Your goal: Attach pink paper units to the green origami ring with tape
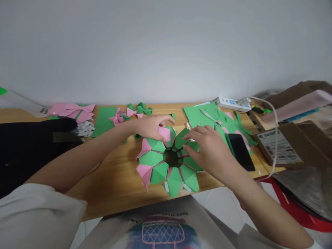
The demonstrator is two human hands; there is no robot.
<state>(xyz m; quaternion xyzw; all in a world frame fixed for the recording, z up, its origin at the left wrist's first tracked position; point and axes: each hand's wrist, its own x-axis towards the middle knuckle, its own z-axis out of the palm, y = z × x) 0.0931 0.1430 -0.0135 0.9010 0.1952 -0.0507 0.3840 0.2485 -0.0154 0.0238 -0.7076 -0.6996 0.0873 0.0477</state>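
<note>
A ring-shaped origami flower of folded green and pink paper point(151, 158) rests on the wooden table in front of me, with a dark round opening at its centre. My left hand point(153, 126) reaches over its far left side. Its fingers are closed on a small pink folded paper piece point(164, 133) at the flower's rim. On the far right side, my right hand point(207, 145) grips the flower between thumb and fingers beside a green paper petal point(181, 137). White strips show on the near petals. The fingers partly cover the flower's right side.
Small folded pieces point(140, 109), a green sheet point(105, 119), pink sheets point(72, 110) and white scraps point(85, 129) lie at left. To the right are green sheets point(202, 116), a pen point(210, 117), a phone point(241, 152), a power strip point(230, 103) and a cardboard box point(306, 145).
</note>
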